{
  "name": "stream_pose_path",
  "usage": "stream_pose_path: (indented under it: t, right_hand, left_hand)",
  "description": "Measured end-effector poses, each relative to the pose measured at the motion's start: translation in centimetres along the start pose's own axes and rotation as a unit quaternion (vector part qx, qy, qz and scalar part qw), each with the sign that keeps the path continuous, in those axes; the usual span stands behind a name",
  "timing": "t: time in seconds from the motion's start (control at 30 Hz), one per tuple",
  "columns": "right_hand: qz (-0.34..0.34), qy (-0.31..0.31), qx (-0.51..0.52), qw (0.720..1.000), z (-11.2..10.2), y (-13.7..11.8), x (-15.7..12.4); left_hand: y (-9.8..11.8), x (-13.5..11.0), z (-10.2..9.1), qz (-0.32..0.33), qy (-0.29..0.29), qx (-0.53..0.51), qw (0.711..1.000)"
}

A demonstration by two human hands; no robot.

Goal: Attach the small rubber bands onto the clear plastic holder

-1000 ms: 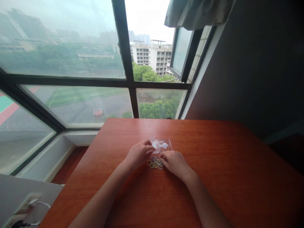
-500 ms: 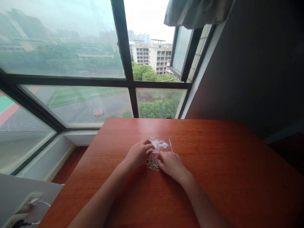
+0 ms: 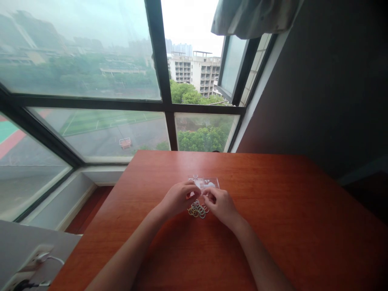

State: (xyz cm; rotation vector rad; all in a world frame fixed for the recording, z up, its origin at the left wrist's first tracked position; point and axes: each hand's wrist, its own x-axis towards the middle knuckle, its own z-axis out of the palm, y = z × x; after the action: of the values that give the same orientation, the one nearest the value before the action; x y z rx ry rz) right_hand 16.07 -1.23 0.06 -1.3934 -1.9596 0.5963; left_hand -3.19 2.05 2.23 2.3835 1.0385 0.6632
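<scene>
A clear plastic card [image 3: 207, 182] with white printed shapes lies on the reddish wooden table [image 3: 273, 210], its near edge hidden by my fingers. My left hand [image 3: 177, 198] and my right hand [image 3: 220, 204] meet just in front of it, fingertips pinched together above a small pile of several coloured rings [image 3: 197, 210]. What sits between the fingertips is too small to make out. Both hands hover slightly over the ring pile, close to the card.
A large window with dark frames [image 3: 165, 97] stands behind the table's far edge. A dark wall [image 3: 327, 81] rises at the right. A white power strip with a cable [image 3: 33, 260] lies at the lower left, beyond the table's left edge.
Both hands have drawn together and lifted a little off the table. My right hand moved left and up from beside the rings to a pinch over them.
</scene>
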Motion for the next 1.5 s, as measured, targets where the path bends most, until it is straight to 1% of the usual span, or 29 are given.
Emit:
stream_pose_path:
  t: [0.1,0.17,0.23,0.37,0.5,0.83,0.9,0.97,1.03,1.1,1.17,1.27,1.33,1.5]
  right_hand:
    - [0.011,0.015,-0.01,1.0,0.1,0.0,0.0]
    - [0.011,-0.005,-0.023,1.0,0.2,-0.3,-0.1]
    - [0.008,-0.038,-0.036,0.999,0.4,-0.7,-0.2]
    - [0.016,-0.075,-0.07,0.995,0.6,-1.2,-0.4]
    - [0.023,-0.092,-0.093,0.991,0.7,-1.3,-0.5]
    - [0.025,-0.098,-0.099,0.99,0.6,-1.1,-0.5]
    - [0.026,-0.1,-0.092,0.99,0.6,-1.3,-0.5]
    - [0.026,-0.106,-0.083,0.991,0.5,-1.4,-0.5]
    - [0.026,-0.112,-0.077,0.99,0.5,-1.5,-0.6]
    - [0.022,-0.115,-0.069,0.991,0.5,-1.4,-0.6]
    - [0.015,-0.12,-0.056,0.991,0.4,-1.3,-0.7]
    - [0.006,-0.131,-0.046,0.99,0.0,-1.0,-0.7]
    - [0.006,-0.134,-0.048,0.99,-0.3,-1.0,-0.7]
    - [0.014,-0.122,-0.048,0.991,-0.9,-1.1,-0.6]
  left_hand:
    - [-0.7,0.1,-0.1,-0.027,0.072,0.015,0.997]
    - [-1.4,0.2,-0.1,-0.059,0.126,0.038,0.99]
    - [-2.2,0.2,0.0,-0.087,0.154,0.063,0.982]
    - [-3.2,0.1,0.2,-0.112,0.152,0.083,0.979]
    - [-3.2,0.1,0.1,-0.11,0.15,0.083,0.979]
    - [-2.7,0.1,-0.1,-0.095,0.144,0.068,0.983]
    - [-2.5,0.1,-0.3,-0.091,0.136,0.065,0.984]
    - [-2.0,0.1,-0.7,-0.083,0.113,0.064,0.988]
    - [-1.5,-0.1,-1.2,-0.067,0.066,0.069,0.993]
    - [-0.9,-0.3,-1.6,-0.043,0.001,0.078,0.996]
    - [-0.4,-0.6,-1.9,-0.026,-0.051,0.086,0.995]
    - [0.1,-0.9,-1.9,-0.013,-0.106,0.092,0.99]
    - [0.3,-0.9,-1.8,-0.005,-0.118,0.097,0.988]
    - [0.5,-0.9,-1.1,0.004,-0.109,0.117,0.987]
